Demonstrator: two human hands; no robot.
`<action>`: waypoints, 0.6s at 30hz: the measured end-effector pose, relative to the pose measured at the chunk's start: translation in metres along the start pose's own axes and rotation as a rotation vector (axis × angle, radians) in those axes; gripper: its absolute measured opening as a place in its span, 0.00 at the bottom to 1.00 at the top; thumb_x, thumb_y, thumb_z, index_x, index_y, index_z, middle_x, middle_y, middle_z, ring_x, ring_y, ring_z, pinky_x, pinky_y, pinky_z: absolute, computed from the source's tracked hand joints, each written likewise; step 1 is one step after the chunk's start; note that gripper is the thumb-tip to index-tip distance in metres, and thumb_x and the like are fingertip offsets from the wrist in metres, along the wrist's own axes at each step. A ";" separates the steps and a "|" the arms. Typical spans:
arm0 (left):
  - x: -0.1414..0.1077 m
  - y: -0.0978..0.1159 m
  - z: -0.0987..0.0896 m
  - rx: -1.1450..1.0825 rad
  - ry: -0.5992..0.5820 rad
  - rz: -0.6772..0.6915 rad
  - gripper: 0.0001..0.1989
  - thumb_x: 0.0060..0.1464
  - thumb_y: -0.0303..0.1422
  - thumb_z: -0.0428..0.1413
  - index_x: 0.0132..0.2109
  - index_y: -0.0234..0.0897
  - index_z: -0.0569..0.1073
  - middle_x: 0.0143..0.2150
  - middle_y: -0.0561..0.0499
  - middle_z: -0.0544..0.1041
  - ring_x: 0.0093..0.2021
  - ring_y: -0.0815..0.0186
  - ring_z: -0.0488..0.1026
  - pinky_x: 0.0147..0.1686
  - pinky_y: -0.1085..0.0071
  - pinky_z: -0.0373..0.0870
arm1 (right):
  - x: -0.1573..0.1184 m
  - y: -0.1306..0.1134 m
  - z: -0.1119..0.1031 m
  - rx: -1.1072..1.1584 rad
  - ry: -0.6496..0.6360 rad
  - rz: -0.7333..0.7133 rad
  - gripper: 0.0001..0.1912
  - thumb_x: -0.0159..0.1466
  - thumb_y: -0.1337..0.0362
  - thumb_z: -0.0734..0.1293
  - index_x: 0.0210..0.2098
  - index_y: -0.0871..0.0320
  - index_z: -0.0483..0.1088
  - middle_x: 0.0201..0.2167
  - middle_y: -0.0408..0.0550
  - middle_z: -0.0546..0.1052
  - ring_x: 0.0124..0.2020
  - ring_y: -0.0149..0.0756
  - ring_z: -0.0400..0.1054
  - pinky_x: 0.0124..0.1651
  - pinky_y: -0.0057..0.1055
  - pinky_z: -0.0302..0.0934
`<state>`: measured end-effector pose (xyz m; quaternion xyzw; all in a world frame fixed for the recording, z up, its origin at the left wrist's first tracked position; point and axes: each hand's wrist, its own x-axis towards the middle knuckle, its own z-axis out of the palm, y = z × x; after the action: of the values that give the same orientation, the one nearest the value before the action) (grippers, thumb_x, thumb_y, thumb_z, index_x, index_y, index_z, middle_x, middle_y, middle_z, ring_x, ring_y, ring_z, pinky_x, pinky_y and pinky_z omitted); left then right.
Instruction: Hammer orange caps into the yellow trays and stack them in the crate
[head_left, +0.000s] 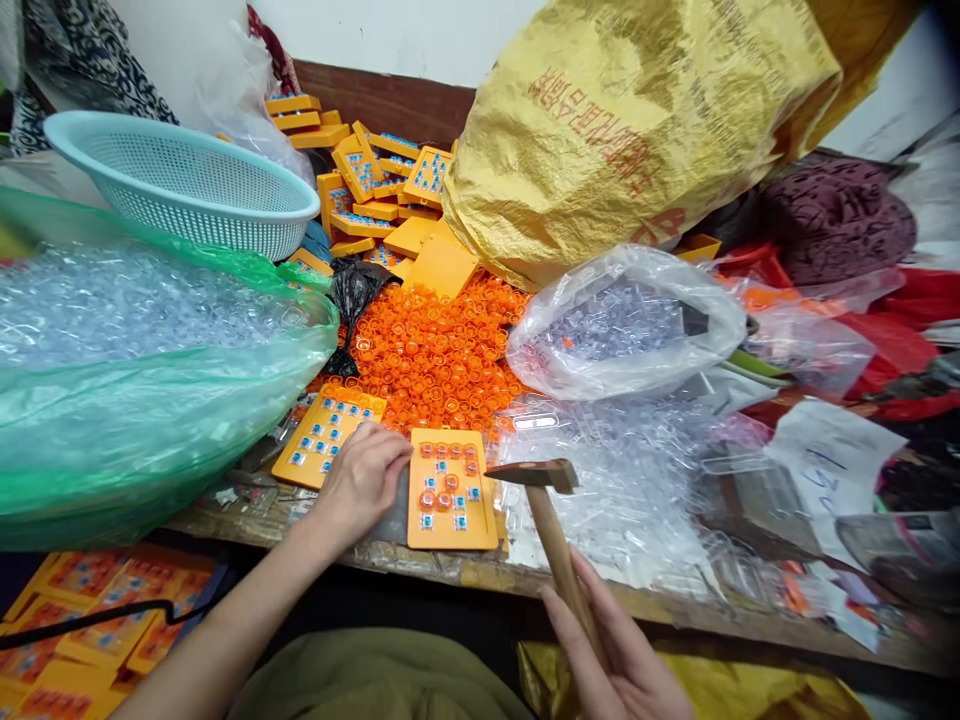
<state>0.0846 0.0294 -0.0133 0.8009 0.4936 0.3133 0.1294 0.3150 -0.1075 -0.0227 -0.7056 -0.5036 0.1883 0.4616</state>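
My right hand [611, 635] is wrapped round the wooden handle of a hammer [551, 535]. Its metal head hangs just right of a yellow-orange plastic panel [480, 530], which lies flat at the table's front edge. Orange ring-like caps [446, 503] sit on part of that panel, and small blue-and-clear pieces [427, 522] show at other spots. At the panel's upper left edge, my left hand [364, 475] has its fingers drawn together; what they hold, if anything, is hidden. Partly behind this hand lies a second panel [300, 470], with blue pieces on it.
A heap of orange caps [442, 350] lies behind the panels, with stacked panels [367, 170] farther back. Clear pieces fill a green bag [150, 400] at left and a white bag [630, 375] at right; more clear pieces [615, 490] spread over the table. A blue basket [195, 210] stands back left.
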 end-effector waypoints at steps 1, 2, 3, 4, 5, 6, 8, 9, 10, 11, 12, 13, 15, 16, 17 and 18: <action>0.004 -0.005 -0.001 0.069 -0.047 0.035 0.10 0.58 0.25 0.49 0.40 0.34 0.75 0.34 0.45 0.79 0.37 0.59 0.71 0.39 0.62 0.70 | 0.000 0.001 0.000 0.010 0.023 0.046 0.20 0.60 0.55 0.67 0.49 0.57 0.74 0.48 0.48 0.77 0.47 0.40 0.74 0.56 0.31 0.62; 0.008 -0.009 -0.001 0.115 -0.087 0.056 0.12 0.58 0.23 0.47 0.40 0.34 0.75 0.33 0.45 0.78 0.36 0.59 0.70 0.37 0.62 0.70 | 0.000 0.003 0.000 0.022 0.032 0.075 0.21 0.60 0.54 0.67 0.49 0.57 0.74 0.49 0.48 0.77 0.47 0.40 0.74 0.57 0.31 0.61; 0.011 -0.011 0.000 0.137 -0.109 0.066 0.13 0.58 0.22 0.47 0.41 0.33 0.75 0.32 0.45 0.78 0.35 0.58 0.70 0.37 0.62 0.69 | 0.000 0.006 0.000 0.033 0.018 0.086 0.22 0.59 0.54 0.68 0.49 0.57 0.74 0.49 0.48 0.77 0.47 0.40 0.74 0.57 0.30 0.61; 0.012 -0.012 0.001 0.143 -0.116 0.069 0.13 0.58 0.22 0.46 0.42 0.33 0.75 0.32 0.45 0.77 0.35 0.58 0.70 0.37 0.62 0.69 | 0.000 0.009 0.000 0.044 -0.004 0.085 0.22 0.59 0.54 0.68 0.49 0.58 0.74 0.49 0.48 0.77 0.47 0.40 0.74 0.56 0.29 0.61; 0.013 -0.013 0.003 0.140 -0.119 0.070 0.13 0.57 0.22 0.46 0.43 0.33 0.74 0.33 0.45 0.77 0.36 0.58 0.70 0.37 0.63 0.69 | -0.001 0.012 0.000 0.052 -0.026 0.079 0.22 0.58 0.55 0.69 0.49 0.58 0.75 0.49 0.49 0.77 0.47 0.40 0.74 0.55 0.28 0.62; 0.014 -0.013 0.004 0.139 -0.124 0.071 0.14 0.57 0.21 0.45 0.43 0.33 0.74 0.34 0.45 0.77 0.37 0.59 0.70 0.38 0.63 0.69 | -0.001 0.015 -0.001 0.057 -0.050 0.071 0.22 0.58 0.56 0.69 0.49 0.58 0.75 0.49 0.49 0.77 0.47 0.41 0.74 0.54 0.27 0.63; 0.014 -0.013 0.006 0.136 -0.131 0.066 0.13 0.57 0.21 0.45 0.43 0.33 0.72 0.35 0.44 0.76 0.39 0.59 0.71 0.40 0.64 0.69 | -0.003 0.020 -0.003 0.065 -0.095 0.055 0.22 0.57 0.58 0.70 0.50 0.59 0.74 0.49 0.49 0.76 0.48 0.41 0.73 0.53 0.26 0.63; 0.014 -0.012 0.005 0.135 -0.132 0.062 0.13 0.57 0.21 0.44 0.43 0.33 0.72 0.35 0.45 0.76 0.39 0.59 0.71 0.40 0.64 0.69 | -0.004 0.022 -0.004 0.068 -0.102 0.046 0.21 0.58 0.59 0.70 0.50 0.59 0.74 0.50 0.49 0.76 0.48 0.41 0.73 0.52 0.26 0.63; 0.013 -0.010 0.004 0.139 -0.131 0.060 0.13 0.57 0.21 0.44 0.43 0.34 0.71 0.35 0.45 0.76 0.38 0.59 0.71 0.39 0.64 0.69 | -0.004 0.023 -0.005 0.070 -0.109 0.036 0.21 0.58 0.60 0.70 0.51 0.59 0.73 0.50 0.50 0.75 0.49 0.41 0.73 0.52 0.26 0.63; 0.012 -0.008 0.001 0.133 -0.126 0.052 0.13 0.57 0.21 0.44 0.43 0.34 0.70 0.34 0.45 0.76 0.38 0.59 0.71 0.38 0.64 0.69 | -0.005 0.025 -0.006 0.071 -0.118 0.023 0.21 0.58 0.61 0.70 0.51 0.59 0.73 0.50 0.50 0.75 0.48 0.41 0.73 0.52 0.27 0.63; 0.010 -0.006 -0.002 0.109 -0.121 0.034 0.12 0.57 0.22 0.44 0.43 0.35 0.70 0.34 0.46 0.76 0.37 0.60 0.72 0.37 0.65 0.69 | -0.005 0.026 -0.008 0.071 -0.128 0.010 0.21 0.58 0.62 0.70 0.51 0.58 0.73 0.51 0.50 0.75 0.48 0.41 0.73 0.52 0.28 0.64; 0.007 -0.003 -0.005 0.060 -0.121 0.006 0.11 0.57 0.23 0.45 0.44 0.36 0.69 0.34 0.47 0.76 0.36 0.62 0.73 0.36 0.66 0.70 | -0.005 0.027 -0.009 0.069 -0.137 0.000 0.22 0.58 0.62 0.70 0.51 0.58 0.73 0.50 0.49 0.75 0.48 0.41 0.73 0.52 0.28 0.64; -0.001 0.002 -0.011 -0.088 -0.147 -0.070 0.10 0.56 0.24 0.47 0.45 0.38 0.67 0.33 0.50 0.76 0.34 0.64 0.74 0.35 0.69 0.71 | -0.005 0.028 -0.011 0.055 -0.166 -0.006 0.22 0.58 0.63 0.70 0.52 0.56 0.72 0.50 0.48 0.75 0.48 0.42 0.73 0.51 0.30 0.64; -0.005 0.005 -0.013 -0.158 -0.171 -0.110 0.10 0.56 0.24 0.48 0.44 0.39 0.68 0.33 0.51 0.76 0.33 0.65 0.75 0.34 0.71 0.71 | -0.005 0.028 -0.011 0.047 -0.171 -0.005 0.22 0.58 0.63 0.70 0.52 0.55 0.72 0.50 0.48 0.75 0.48 0.42 0.73 0.51 0.30 0.65; -0.010 0.006 -0.014 -0.202 -0.201 -0.141 0.09 0.56 0.24 0.48 0.42 0.39 0.68 0.32 0.52 0.77 0.32 0.66 0.76 0.33 0.72 0.71 | -0.006 0.029 -0.010 0.044 -0.174 -0.003 0.22 0.58 0.62 0.70 0.52 0.55 0.72 0.50 0.48 0.76 0.48 0.42 0.73 0.52 0.30 0.64; -0.015 0.008 -0.014 -0.206 -0.229 -0.153 0.09 0.55 0.24 0.49 0.40 0.39 0.69 0.32 0.52 0.77 0.32 0.66 0.76 0.33 0.72 0.72 | -0.007 0.028 -0.008 0.045 -0.170 0.003 0.21 0.58 0.62 0.70 0.52 0.55 0.72 0.50 0.47 0.76 0.48 0.42 0.73 0.52 0.30 0.64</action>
<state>0.0766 0.0113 -0.0045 0.7740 0.5003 0.2585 0.2896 0.3328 -0.1188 -0.0438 -0.6773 -0.5357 0.2593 0.4326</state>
